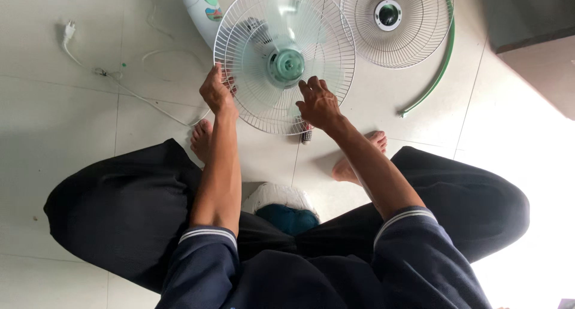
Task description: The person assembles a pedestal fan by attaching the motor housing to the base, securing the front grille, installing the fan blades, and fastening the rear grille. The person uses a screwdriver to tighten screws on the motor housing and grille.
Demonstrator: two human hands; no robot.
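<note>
Your left hand pinches the rim of the fan guard at upper centre, its grip narrow. Your right hand rests spread-fingered on the wires. A second guard lies upper right.

Loose wire grille beside a curved green rim strip (tiled floor), white power plug far left.

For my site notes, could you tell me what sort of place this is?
Probably a home floor used as a repair spot: pale floor tiles, bare feet, and a fan taken apart beside its loose grille.
</note>
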